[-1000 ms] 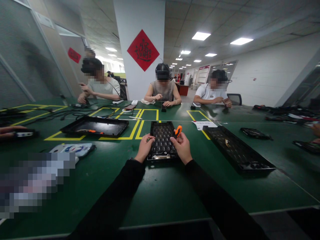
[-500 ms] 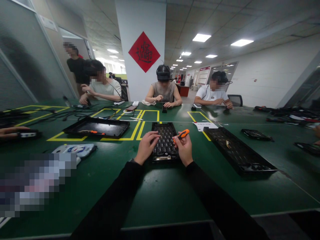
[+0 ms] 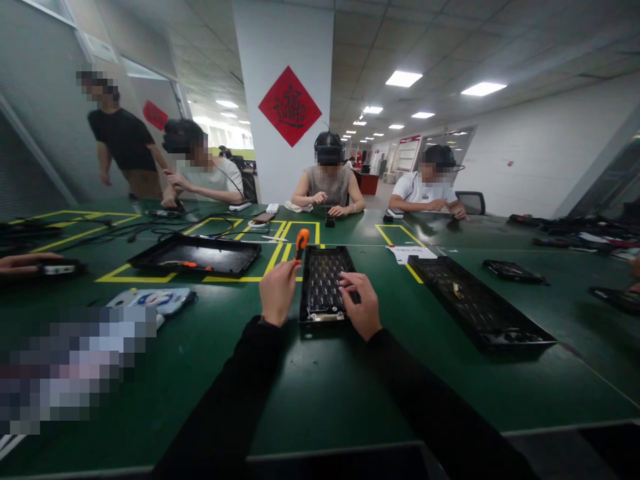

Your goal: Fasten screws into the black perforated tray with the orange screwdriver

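A black keyboard frame [image 3: 324, 280] lies lengthwise on the green table in front of me. My left hand [image 3: 277, 291] is closed around an orange-handled screwdriver [image 3: 301, 241], held upright just left of the frame. My right hand [image 3: 361, 304] rests on the frame's near right part, fingers curled onto it. Both arms wear black sleeves.
A black tray [image 3: 196, 255] with an orange tool lies at left inside yellow tape lines. Another long black frame [image 3: 475, 303] lies at right. Three seated people work across the table; one person stands at far left. Cables and small parts lie at both table ends.
The orange screwdriver passed from my right hand to my left hand, which moved off the frame to its left. My right hand dropped onto the frame. A person walked in at far left.
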{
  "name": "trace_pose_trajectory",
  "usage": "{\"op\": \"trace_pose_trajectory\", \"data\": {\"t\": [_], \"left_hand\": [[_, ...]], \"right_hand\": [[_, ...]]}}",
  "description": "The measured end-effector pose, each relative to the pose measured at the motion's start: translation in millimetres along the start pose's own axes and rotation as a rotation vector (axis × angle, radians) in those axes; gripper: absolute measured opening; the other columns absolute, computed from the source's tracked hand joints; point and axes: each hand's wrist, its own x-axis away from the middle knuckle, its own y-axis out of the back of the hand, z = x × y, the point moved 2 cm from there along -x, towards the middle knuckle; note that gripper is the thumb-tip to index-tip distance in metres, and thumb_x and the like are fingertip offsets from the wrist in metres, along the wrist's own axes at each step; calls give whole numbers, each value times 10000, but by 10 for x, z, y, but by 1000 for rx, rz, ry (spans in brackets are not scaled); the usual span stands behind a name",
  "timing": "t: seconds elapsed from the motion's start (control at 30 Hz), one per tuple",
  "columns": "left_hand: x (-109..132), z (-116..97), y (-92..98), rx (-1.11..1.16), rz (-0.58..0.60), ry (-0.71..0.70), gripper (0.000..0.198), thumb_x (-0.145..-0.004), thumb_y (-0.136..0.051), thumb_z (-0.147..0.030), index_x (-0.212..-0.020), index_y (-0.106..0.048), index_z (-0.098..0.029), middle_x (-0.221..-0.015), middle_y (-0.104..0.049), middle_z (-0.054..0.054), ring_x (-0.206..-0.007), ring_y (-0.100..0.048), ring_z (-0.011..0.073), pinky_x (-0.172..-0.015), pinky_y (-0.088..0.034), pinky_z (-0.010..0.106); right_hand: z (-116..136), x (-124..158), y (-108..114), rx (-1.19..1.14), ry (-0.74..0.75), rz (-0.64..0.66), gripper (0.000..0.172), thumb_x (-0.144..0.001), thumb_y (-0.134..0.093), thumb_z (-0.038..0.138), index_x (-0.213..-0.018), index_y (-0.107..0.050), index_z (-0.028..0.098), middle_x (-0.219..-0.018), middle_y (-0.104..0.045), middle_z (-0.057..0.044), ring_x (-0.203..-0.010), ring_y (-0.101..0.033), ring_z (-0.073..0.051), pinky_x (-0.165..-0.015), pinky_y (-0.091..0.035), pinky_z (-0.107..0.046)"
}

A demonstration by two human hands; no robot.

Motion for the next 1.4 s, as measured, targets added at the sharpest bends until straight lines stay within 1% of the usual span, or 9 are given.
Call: {"op": "trace_pose_trajectory", "data": {"t": [0.27,0.47,0.7,0.77,0.83,0.9,1.13,1.27,1.4], "left_hand": [[15,451,-249,-195,345,350,223,-721,-577,-378,-774,-689,-193,-816,-677,128,-791,-624,263,-658,-429,311],[20,445,-225,-171,365,378,221,-648,-655,-381,-735,-700,-184,-800,-687,130,-771,-632,245,-646,-440,297],[41,423,-200,-160,377,376,233,-629,-668,-387,-711,-697,-171,-802,-684,147,-754,-636,264,-616,-443,306],[55,427,-214,-159,368,372,248,-633,-664,-404,-715,-694,-172,-800,-682,146,-751,-637,263,-618,-445,309],[71,431,-227,-164,364,374,268,-631,-664,-428,-718,-692,-175,-797,-682,145,-754,-637,259,-629,-448,311],[86,430,-236,-174,359,376,283,-629,-666,-446,-720,-688,-179,-798,-682,141,-761,-637,256,-637,-450,311],[128,391,-225,-219,317,359,341,-682,-597,-517,-745,-666,-189,-824,-671,135,-793,-626,265,-642,-439,316],[111,341,-159,-237,264,387,465,-780,-420,-582,-781,-644,-175,-826,-657,152,-790,-611,268,-643,-411,323],[166,122,-103,-201,161,294,483,-862,-273,-520,-859,-611,-174,-837,-634,139,-800,-588,247,-685,-388,324]], "right_hand": [[-130,32,135,219,-145,-45,235,-851,-469,338,-822,-657,200,-632,-595,1,-526,-509,-119,-568,-413,-254],[-117,47,156,337,-96,-82,433,-884,-356,331,-517,-530,183,-489,-477,10,-475,-457,-110,-552,-348,-246],[-360,-121,401,657,-263,-184,383,-861,-397,392,-594,-558,170,-580,-549,-19,-562,-485,-130,-598,-362,-246],[-534,-206,462,682,-441,-116,333,-852,-405,395,-791,-619,147,-699,-620,-49,-623,-543,-144,-601,-388,-242],[-720,-266,436,723,-609,143,315,-827,-459,375,-944,-623,133,-812,-660,-78,-719,-596,-156,-646,-416,-241],[-848,-304,365,734,-653,256,261,-761,-564,362,-841,-662,133,-797,-676,-95,-747,-620,-175,-671,-428,-243],[-981,-449,130,862,-748,325,188,-760,-545,227,-798,-691,114,-878,-678,-189,-817,-648,-243,-700,-445,-293],[-1009,-712,401,921,-753,308,184,-730,-585,181,-830,-697,75,-916,-664,-229,-869,-639,-281,-731,-447,-320],[-1054,-993,1067,988,-737,238,157,-675,-667,161,-771,-704,42,-947,-654,-250,-891,-629,-270,-723,-430,-294]]}}
